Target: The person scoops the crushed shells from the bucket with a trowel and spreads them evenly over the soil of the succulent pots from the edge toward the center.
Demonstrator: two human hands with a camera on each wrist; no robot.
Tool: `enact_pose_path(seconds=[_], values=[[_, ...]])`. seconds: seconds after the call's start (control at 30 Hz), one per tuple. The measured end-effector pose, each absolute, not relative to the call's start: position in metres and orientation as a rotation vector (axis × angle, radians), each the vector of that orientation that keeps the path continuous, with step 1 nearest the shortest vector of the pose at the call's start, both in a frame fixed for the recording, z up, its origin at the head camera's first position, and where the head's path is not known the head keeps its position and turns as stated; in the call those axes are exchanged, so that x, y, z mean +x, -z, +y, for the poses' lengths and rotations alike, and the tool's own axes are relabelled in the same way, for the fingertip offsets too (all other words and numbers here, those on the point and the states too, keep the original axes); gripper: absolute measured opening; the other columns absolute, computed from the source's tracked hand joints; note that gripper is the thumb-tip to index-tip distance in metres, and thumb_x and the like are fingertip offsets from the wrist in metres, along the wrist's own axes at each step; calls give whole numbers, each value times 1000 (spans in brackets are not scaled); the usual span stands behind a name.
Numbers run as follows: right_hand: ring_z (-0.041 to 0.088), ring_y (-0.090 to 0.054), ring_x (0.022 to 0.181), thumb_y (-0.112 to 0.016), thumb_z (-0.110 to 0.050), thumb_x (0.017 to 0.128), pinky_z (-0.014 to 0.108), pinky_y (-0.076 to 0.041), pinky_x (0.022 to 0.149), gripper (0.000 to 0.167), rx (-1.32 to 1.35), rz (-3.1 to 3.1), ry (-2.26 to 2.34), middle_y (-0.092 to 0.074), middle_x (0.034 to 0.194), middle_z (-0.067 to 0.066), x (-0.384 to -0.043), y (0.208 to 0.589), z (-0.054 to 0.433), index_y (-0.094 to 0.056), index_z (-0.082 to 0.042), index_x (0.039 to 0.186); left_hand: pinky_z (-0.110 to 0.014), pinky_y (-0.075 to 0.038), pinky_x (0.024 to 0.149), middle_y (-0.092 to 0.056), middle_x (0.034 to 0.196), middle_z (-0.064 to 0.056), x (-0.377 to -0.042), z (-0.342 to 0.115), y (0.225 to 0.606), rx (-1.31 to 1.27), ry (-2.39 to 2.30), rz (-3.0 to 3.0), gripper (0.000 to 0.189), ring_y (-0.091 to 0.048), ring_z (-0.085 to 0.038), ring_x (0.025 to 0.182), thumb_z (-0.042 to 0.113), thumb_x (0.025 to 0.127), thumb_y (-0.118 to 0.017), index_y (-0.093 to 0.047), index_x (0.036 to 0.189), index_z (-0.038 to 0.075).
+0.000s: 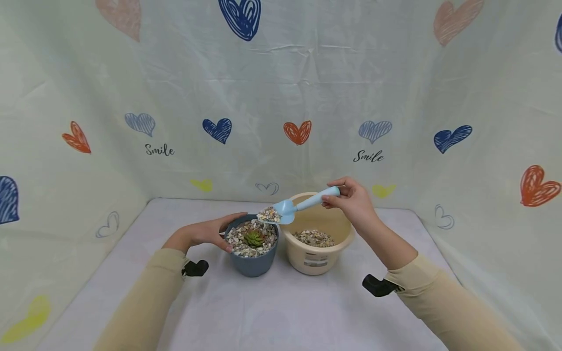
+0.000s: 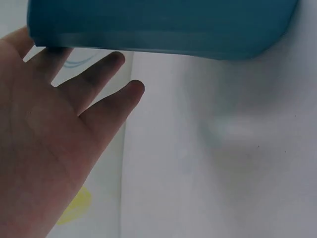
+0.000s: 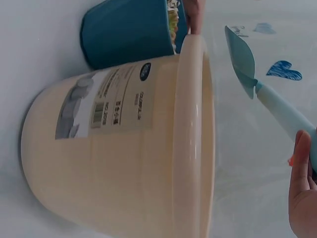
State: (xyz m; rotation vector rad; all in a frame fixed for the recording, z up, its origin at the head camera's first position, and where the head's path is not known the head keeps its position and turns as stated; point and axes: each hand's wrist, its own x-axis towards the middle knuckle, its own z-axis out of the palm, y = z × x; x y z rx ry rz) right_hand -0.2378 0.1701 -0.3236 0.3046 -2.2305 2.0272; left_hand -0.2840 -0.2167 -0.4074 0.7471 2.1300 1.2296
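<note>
My left hand [image 1: 204,234] holds the blue flower pot [image 1: 252,266] at its left side, thumb on the near rim and fingers toward the far rim. In the left wrist view several fingers [image 2: 111,106] stretch out below the pot's wall. A green succulent [image 1: 253,238] sits in the pot, ringed by pale gravel. My right hand [image 1: 354,201] grips the handle end of a light blue hand trowel [image 1: 309,201]. Its blade, loaded with gravel [image 1: 269,214], hangs over the pot's right rim. In the right wrist view the trowel [image 3: 242,64] is above both containers.
A cream plastic tub [image 1: 349,241] stands right beside the pot, with mixed gravel [image 1: 314,238] in its bottom and a printed label [image 3: 106,101] on its side. Both stand on a white-covered table [image 1: 281,317]. A heart-printed cloth [image 1: 263,97] hangs behind.
</note>
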Motion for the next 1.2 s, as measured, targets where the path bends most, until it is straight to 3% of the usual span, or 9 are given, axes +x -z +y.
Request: enact_pose_path(seconds=[0.3, 0.53, 0.9, 1.2], values=[[16, -68, 72, -67, 8, 88, 33, -58, 74, 35, 282, -2246, -2088, -64, 98, 16, -242, 334, 136, -53, 11, 120, -59, -20, 111, -1, 161, -16, -292, -216, 417, 741, -1269, 2055, 118, -5, -40, 145, 13, 71, -87, -9, 159, 21], [17, -68, 74, -68, 8, 87, 35, -58, 75, 31, 211, -2270, -2108, -64, 105, 21, -244, 340, 114, -56, 7, 116, -57, -24, 111, -3, 161, -14, -288, -215, 420, 692, -1325, 2040, 118, -9, -39, 143, 12, 71, -87, -9, 159, 23], [18, -66, 72, -69, 9, 86, 31, -58, 70, 30, 289, -2273, -2101, -63, 105, 21, -249, 343, 91, -60, 6, 114, -61, -17, 112, -2, 160, -18, -281, -212, 425, 664, -1348, 2111, 115, -5, -42, 144, 9, 74, -85, -7, 159, 21], [21, -67, 78, -69, 6, 86, 31, -58, 71, 29, 302, -2290, -2070, -64, 103, 18, -251, 341, 78, -63, 2, 115, -66, -13, 110, -1, 161, -18, -268, -210, 425, 573, -1321, 2231, 116, 0, -43, 145, 17, 75, -85, -6, 159, 24]])
